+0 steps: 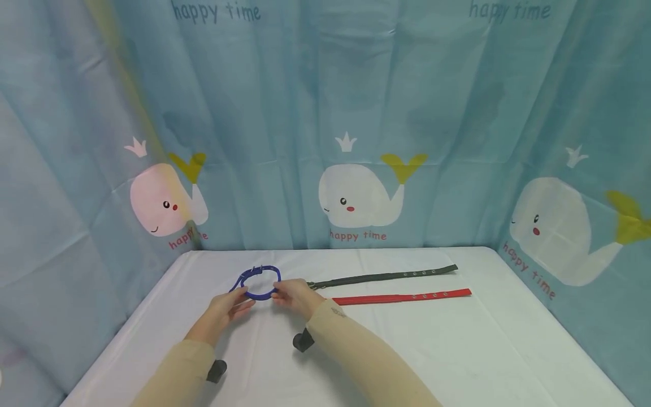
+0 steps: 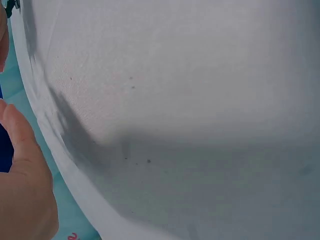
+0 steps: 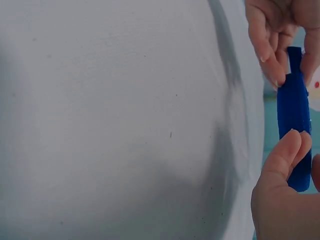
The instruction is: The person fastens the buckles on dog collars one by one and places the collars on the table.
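A blue collar [image 1: 261,297], buckled into a loop with its metal buckle at the top, is held up above the white table in the head view. My left hand [image 1: 226,308] pinches its left side, where the loose strap end hangs out. On the opposite side my right hand [image 1: 295,297] grips the loop between thumb and fingers. The right wrist view shows the blue band [image 3: 292,107] edge-on, with fingers of both hands on it. Only part of the left hand [image 2: 25,185] appears in the left wrist view.
Stretched out on the table [image 1: 458,350] behind and right of my right hand lie a dark green collar [image 1: 376,278] and a red collar [image 1: 376,299], both with eyelets towards the right. A blue curtain [image 1: 285,192] printed with whales surrounds the table's back and sides.
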Motion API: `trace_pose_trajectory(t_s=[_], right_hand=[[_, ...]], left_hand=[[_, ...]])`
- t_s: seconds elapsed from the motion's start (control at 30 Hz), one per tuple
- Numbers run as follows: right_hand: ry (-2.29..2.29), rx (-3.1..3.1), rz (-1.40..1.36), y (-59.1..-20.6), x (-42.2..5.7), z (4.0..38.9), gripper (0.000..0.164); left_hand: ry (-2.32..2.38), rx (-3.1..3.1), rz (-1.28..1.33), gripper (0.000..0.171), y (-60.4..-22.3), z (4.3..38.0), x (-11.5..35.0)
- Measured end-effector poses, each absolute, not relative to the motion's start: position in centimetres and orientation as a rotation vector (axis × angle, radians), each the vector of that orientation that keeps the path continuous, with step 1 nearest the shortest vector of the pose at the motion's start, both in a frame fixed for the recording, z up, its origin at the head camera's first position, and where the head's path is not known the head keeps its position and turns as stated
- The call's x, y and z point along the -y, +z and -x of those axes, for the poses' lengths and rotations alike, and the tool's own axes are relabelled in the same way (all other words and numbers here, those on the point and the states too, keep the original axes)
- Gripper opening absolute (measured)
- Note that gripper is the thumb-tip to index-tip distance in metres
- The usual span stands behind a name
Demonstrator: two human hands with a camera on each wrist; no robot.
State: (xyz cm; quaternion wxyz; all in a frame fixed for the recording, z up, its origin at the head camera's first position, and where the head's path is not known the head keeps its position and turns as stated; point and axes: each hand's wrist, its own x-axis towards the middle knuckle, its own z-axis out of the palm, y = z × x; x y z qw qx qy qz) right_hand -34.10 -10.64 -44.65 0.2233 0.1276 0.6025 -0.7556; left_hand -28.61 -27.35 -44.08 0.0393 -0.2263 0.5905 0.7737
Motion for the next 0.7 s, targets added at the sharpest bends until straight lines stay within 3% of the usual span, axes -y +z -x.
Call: trace_pose_trajectory(t_s=[0.4, 0.7], right_hand=[[-2.086, -1.745, -0.432, -44.5, 11.3, 35.5, 0.017], [-2.088, -1.729, -0.456, -44.9, 11.2, 36.6, 0.027]], left_hand=[[2.427, -1.675, 0.773, 0.011, -44.0, 30.5, 26.9], [2.413, -1.684, 0.847, 0.038, -44.4, 31.7, 26.1]])
